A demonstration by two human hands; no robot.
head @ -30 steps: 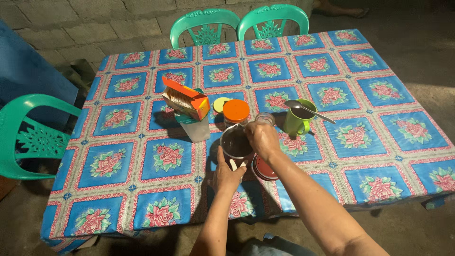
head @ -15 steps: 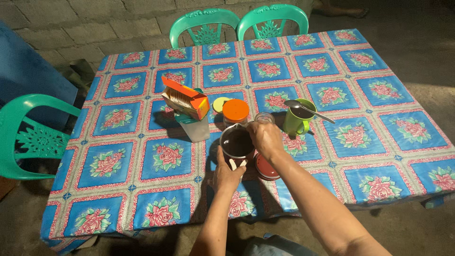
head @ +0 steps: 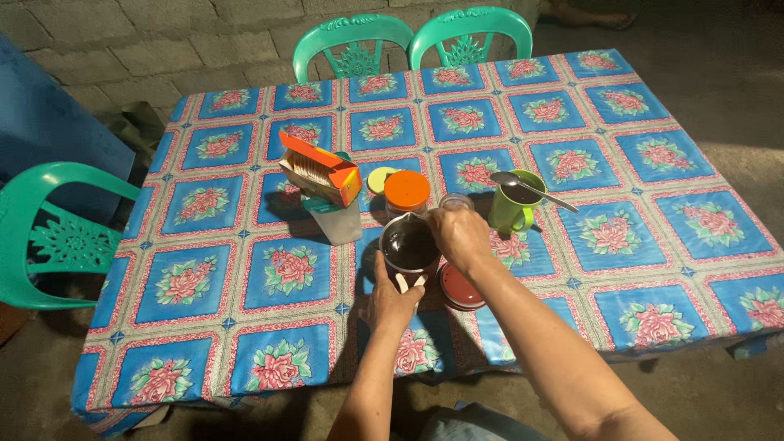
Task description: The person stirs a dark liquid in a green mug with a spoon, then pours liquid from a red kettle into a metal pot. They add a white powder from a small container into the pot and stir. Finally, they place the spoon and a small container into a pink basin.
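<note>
Blue flowered cloth is covering the bench (head: 204, 204), with green chairs (head: 49, 237) around it. Near the front edge, the left hand (head: 392, 300) is gripping the dark jar (head: 408, 249) from below while the right hand (head: 459, 237) is closing over its rim, seemingly drawing something out; a careful lift toward the green mug (head: 510, 208) looks next. What the right fingers are pinching is hidden, and the jar's contents are too dark to tell.

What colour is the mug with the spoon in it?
Light green; the mug stands right of the open jar, clearest in the head view.
</note>
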